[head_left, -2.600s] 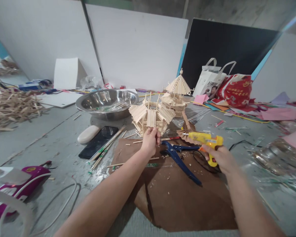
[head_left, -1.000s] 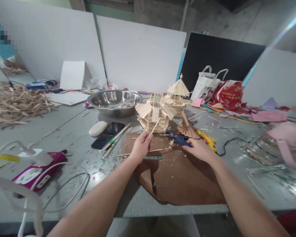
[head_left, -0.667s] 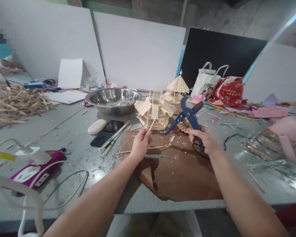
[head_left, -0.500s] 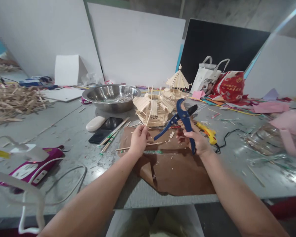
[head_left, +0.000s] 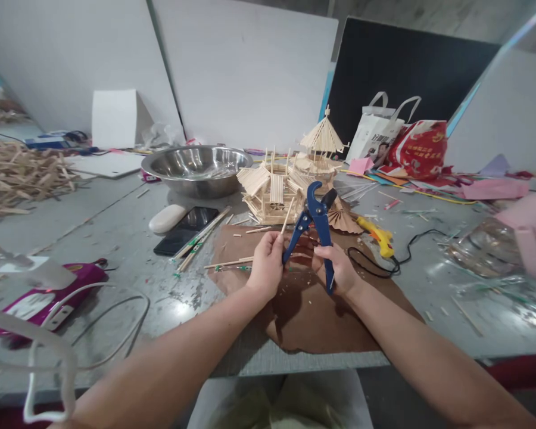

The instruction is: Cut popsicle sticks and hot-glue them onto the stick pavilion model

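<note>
Pinched upright in my left hand [head_left: 268, 260] is a thin wooden stick [head_left: 287, 215]. My right hand [head_left: 338, 267] is closed around a handle of a blue pipe cutter [head_left: 321, 221], whose hooked jaw points up with its handles spread. The cutter's other handle reaches close to my left fingers; whether they touch I cannot tell. Just behind the hands stands a small model pavilion [head_left: 274, 189] built of sticks, its roof panels slanting around open posts. Under the hands lies a brown sheet [head_left: 330, 330], with loose sticks [head_left: 230, 262] and tiny offcuts on it.
A finished-looking stick pavilion with a pointed roof [head_left: 324, 136] stands behind. To the left are a steel basin [head_left: 196, 189], a phone [head_left: 185, 232], a white oval case [head_left: 167, 218] and a purple power strip [head_left: 83, 283]. A yellow glue gun [head_left: 377, 235] with a black cord lies right.
My hands have come closer together: the left, with the stick, moved right, and the right, with the pipe cutter, moved left. The sheet's front corner has shifted, and the view has tilted slightly.
</note>
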The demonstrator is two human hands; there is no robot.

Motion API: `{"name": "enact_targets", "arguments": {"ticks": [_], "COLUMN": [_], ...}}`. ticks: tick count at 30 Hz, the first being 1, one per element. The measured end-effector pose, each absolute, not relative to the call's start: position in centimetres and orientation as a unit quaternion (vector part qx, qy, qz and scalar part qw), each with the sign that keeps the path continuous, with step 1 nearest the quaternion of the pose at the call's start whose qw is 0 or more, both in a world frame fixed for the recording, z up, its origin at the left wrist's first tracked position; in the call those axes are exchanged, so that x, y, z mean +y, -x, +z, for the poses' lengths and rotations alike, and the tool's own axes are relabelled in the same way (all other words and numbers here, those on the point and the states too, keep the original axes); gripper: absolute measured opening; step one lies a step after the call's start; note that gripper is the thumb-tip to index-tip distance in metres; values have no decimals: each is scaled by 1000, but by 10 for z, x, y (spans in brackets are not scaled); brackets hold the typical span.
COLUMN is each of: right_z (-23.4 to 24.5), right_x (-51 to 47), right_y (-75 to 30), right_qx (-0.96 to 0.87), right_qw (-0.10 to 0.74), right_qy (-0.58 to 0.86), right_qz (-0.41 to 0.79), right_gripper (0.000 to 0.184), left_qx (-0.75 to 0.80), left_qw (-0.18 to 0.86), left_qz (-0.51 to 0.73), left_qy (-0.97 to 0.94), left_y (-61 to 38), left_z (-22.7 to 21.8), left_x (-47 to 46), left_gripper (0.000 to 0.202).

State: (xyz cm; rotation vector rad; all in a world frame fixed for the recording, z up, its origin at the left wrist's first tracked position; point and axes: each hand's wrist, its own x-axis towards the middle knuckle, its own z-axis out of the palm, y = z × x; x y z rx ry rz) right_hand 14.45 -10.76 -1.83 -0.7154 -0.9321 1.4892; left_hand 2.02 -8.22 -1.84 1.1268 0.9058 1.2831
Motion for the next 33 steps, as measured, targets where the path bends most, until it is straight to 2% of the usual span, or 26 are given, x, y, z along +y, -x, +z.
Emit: {"name": "enact_targets", "arguments": {"ticks": [6,11,14,17,20,22,27,33], "right_z": [-9,-15,-14,-10,-8,-10,-20,-22], "right_x": [-111,-107,-106,-105,-102,-98,-92,-94], "right_y": [-140,-141,-151,-168,-184,-190,-190,-187], "right_qx": [-402,-412,-459,-545,-635,-676,-730,-760], "right_qw": [551,579,592,572,511,463,364,325], "right_qy": [207,260,356,484,552,566,577,562], "right_qz": [701,654,559,376,175,92,33,42], "right_gripper": [34,34,27,25,39,50,58,62], "left_qx": [392,391,390,379,363,355,341,330], "left_qw": [542,507,475,479,496,499,496,504], "left_qz": [548,547,548,543,531,523,520,486], "left_qy": [-502,-539,-567,-576,-583,-593,-606,-633], "left_y": [-20,-17,-11,-5,-1,0,3,3], "left_z": [-17,-18,-17,-13,-9,-8,-6,-7], "left_x": [-85,-79,-73,-70,-68,-68,-66,-66], "left_gripper": [21,21,20,19,20,21,21,24]}}
